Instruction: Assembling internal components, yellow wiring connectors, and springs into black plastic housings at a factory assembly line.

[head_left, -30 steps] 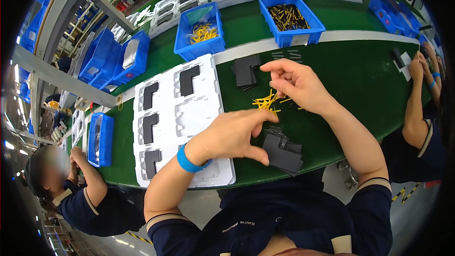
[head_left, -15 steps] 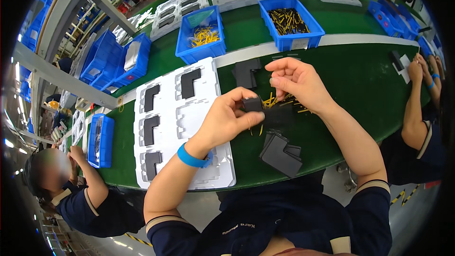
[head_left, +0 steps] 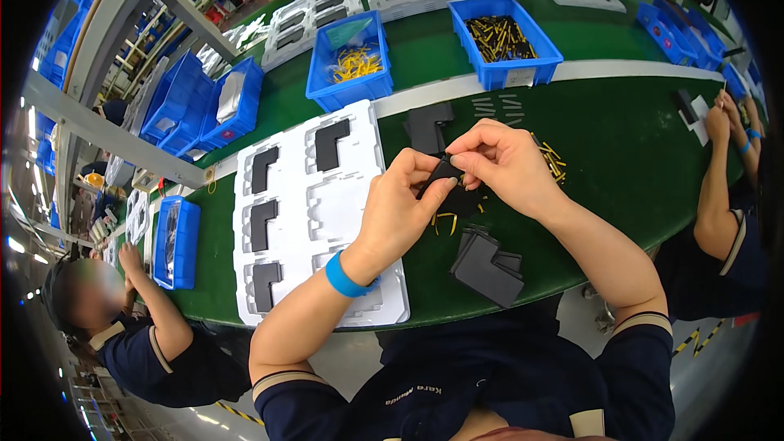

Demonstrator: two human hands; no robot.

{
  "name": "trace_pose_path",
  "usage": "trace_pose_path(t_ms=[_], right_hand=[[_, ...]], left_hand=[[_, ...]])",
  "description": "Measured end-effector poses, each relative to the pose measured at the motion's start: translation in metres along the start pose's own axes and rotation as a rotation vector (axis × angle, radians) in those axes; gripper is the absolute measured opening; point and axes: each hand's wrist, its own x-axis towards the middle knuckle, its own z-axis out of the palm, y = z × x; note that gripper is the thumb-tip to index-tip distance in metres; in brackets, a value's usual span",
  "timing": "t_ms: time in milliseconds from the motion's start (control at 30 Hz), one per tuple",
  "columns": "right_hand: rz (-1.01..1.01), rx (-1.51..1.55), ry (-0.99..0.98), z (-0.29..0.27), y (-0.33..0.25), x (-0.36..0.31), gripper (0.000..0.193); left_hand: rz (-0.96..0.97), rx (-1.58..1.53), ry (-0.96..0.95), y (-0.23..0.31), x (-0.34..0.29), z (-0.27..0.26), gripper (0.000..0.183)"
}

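My left hand (head_left: 400, 202) is closed on a small black part (head_left: 441, 171), held tilted above the table between thumb and fingers. Thumb and fingers of my right hand (head_left: 508, 170) are pinched together at the part's upper end; whether a small piece sits between them is hidden. Below my hands lies a loose stack of flat black L-shaped pieces (head_left: 488, 268), and more such pieces (head_left: 425, 126) lie just beyond them. Yellow-and-black strips (head_left: 551, 162) are scattered beside my right hand, with a few yellow ones (head_left: 445, 222) under my left.
Left of my hands, a white moulded tray (head_left: 282, 170) carries several black L-shaped pieces. Thin clear strips (head_left: 496, 106) lie ahead. Blue bins of yellow strips (head_left: 314, 82) and black-and-yellow strips (head_left: 513, 75) stand beyond the pale rail. Co-workers sit at left (head_left: 155, 343) and right (head_left: 719, 253).
My right hand has come down and left to meet the black part, its fingers now pinched at it. The left hand has tilted the part. The thin clear strips show more fully.
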Motion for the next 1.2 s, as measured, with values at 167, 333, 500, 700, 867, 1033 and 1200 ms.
trace_pose_path(t_ms=[167,333,500,700,867,1033,1200], right_hand=[[-0.018,0.000,0.010,0.0021,0.0021,-0.0002,0.009],[-0.052,-0.042,0.009,0.0026,0.0032,-0.0004,0.008],[-0.035,-0.072,0.008,0.0009,0.0061,0.0012,0.009],[0.081,-0.058,-0.049,-0.0005,0.0033,0.0011,0.012],[0.042,-0.032,-0.060,0.0003,0.0076,0.0015,0.012],[0.016,-0.009,-0.078,0.0010,0.0061,0.0011,0.012],[0.067,0.066,-0.119,-0.0026,0.0052,0.0039,0.012]], left_hand=[[0.036,-0.010,0.002,-0.0024,0.0003,-0.0004,0.017],[0.045,-0.038,-0.009,-0.0038,0.0005,0.0006,0.017],[0.067,-0.065,-0.026,-0.0076,0.0006,-0.0003,0.018],[0.033,-0.102,-0.041,-0.0022,-0.0014,-0.0039,0.025],[0.024,-0.091,-0.075,-0.0008,-0.0021,-0.0037,0.032],[0.024,-0.100,-0.056,-0.0015,-0.0026,-0.0046,0.032],[0.032,-0.169,-0.061,-0.0037,0.0005,-0.0079,0.032]])
